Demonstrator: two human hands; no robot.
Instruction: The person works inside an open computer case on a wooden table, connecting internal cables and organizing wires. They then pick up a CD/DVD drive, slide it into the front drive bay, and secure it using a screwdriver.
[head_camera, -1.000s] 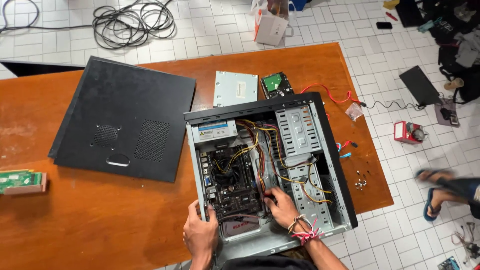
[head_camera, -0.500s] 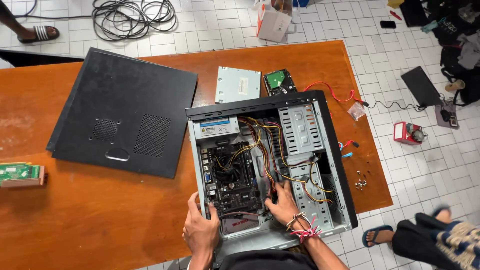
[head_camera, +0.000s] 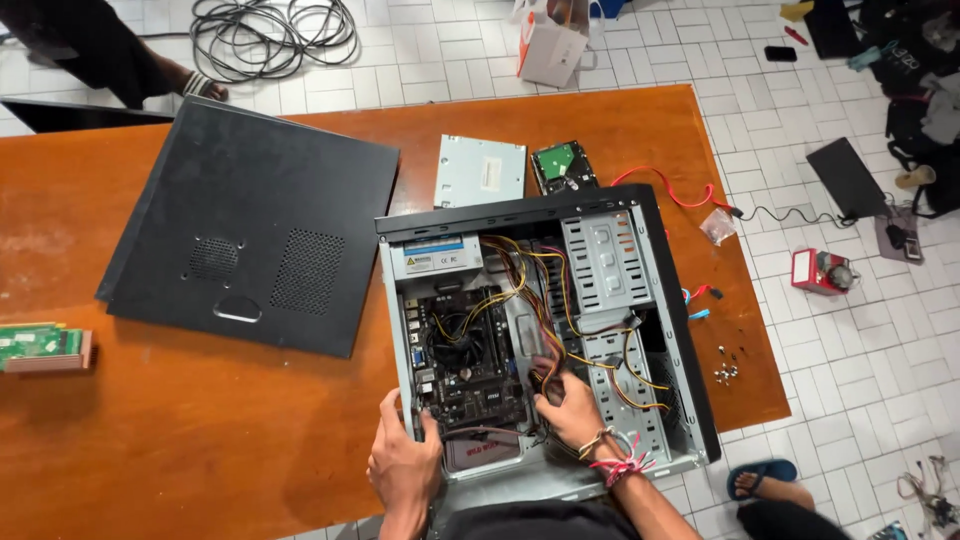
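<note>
Computer case (head_camera: 640, 330): open tower lying on its side on the worktop (head_camera: 200, 440), side wall off, directly ahead of both hands.
Left hand (head_camera: 403, 465): wrapped over the case's rear edge, fingers curled on the metal beside the motherboard (head_camera: 468, 360); a bracing grip.
Right hand (head_camera: 572, 412): inside the case, fingers closed around the wire bundle (head_camera: 545, 350) just right of the motherboard; exact wire or plug can't be made out.
Technique (my read): keep the left hand pinning the chassis, grip at a connector body rather than the wires, pull straight, stay off the board components and sharp drive-cage (head_camera: 600, 260) edges.
Power supply (head_camera: 435, 258): far corner of the case, beyond the left hand; the yellow and black leads fan out from there.
Worktop: orange-brown wood. Black side panel (head_camera: 250, 240) far left of the hands; optical drive (head_camera: 480, 172) and hard drive (head_camera: 562, 166) beyond the case; red data cable (head_camera: 670, 185) past the far right corner; loose screws (head_camera: 727, 368) right of the right hand; green circuit boards (head_camera: 40, 345) at the far left edge.
Room: white tiled floor (head_camera: 820, 400), coiled cables (head_camera: 270, 30), other people's sandalled feet nearby.
</note>
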